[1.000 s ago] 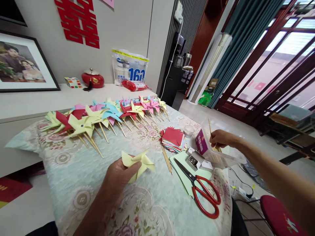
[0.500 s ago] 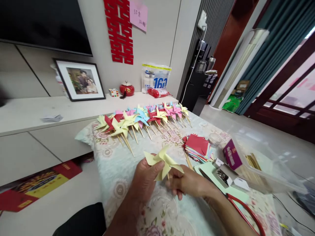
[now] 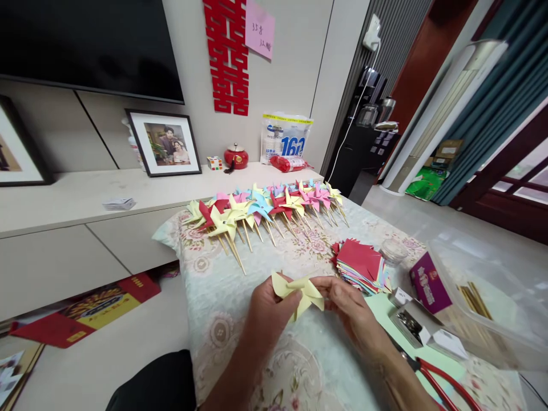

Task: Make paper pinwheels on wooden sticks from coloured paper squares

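Note:
A pale yellow paper pinwheel (image 3: pixel 305 298) is held above the cloth-covered table. My left hand (image 3: pixel 269 311) grips its left side, thumb pressed over the front near the middle. On the right, my right hand (image 3: pixel 350 308) has its fingers around the edge of a blade, with some fingertips hidden behind the paper. Beyond them, several finished pinwheels (image 3: pixel 260 206) on wooden sticks lie in a row. To the right of my right hand is a stack of coloured paper squares (image 3: pixel 362 260). Red-handled pliers (image 3: pixel 440 374) lie beside my right forearm.
A small open box of metal pins (image 3: pixel 409 325) sits on green paper (image 3: pixel 385 308). Behind it stands a clear plastic bin (image 3: pixel 509 319) with wooden sticks (image 3: pixel 477 299) and a purple box (image 3: pixel 430 282). A round clear container (image 3: pixel 394 251) is near the paper stack. A white cabinet (image 3: pixel 77 200) runs along the wall.
My right hand has moved from beneath the pinwheel up to its right blade. The pinwheel has tilted flatter in my left hand. The camera view has turned left.

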### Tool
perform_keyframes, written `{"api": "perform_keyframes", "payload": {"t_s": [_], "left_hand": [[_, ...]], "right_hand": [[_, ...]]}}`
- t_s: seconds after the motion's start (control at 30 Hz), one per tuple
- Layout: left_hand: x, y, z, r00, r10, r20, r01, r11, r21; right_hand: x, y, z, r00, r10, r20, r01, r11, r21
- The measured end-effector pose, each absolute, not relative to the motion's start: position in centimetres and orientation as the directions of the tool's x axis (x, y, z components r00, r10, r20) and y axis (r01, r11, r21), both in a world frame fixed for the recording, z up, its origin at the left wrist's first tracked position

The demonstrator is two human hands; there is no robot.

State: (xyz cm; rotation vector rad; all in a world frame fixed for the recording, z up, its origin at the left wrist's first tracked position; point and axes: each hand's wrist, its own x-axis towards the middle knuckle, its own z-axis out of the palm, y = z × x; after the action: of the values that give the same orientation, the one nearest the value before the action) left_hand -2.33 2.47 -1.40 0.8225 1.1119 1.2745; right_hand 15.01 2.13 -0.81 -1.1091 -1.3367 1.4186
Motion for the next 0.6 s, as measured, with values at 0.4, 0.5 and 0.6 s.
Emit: {"api": "perform_keyframes", "payload": {"t_s": [0.4,0.5,0.6], "left_hand": [[-2.2,2.4,-2.6,0.058,0.994,-0.092,-0.13,0.099,0.987],[-2.2,2.3,-2.7,0.07,0.994,-0.08,-0.104,0.087,0.991],[-2.2,2.2,-2.5,0.064,0.997,-0.048,-0.052,0.052,0.997]], "right_hand": [[13.2,1.5,-1.3,-0.206,0.978,-0.038,0.059,-0.026,-0.998],[13.2,1.7,-1.8,-0.135,0.99,-0.028,0.073,-0.018,-0.997],[13.0,1.9,-2.2,-0.065,0.998,0.0,0.071,0.005,-0.997]]}}
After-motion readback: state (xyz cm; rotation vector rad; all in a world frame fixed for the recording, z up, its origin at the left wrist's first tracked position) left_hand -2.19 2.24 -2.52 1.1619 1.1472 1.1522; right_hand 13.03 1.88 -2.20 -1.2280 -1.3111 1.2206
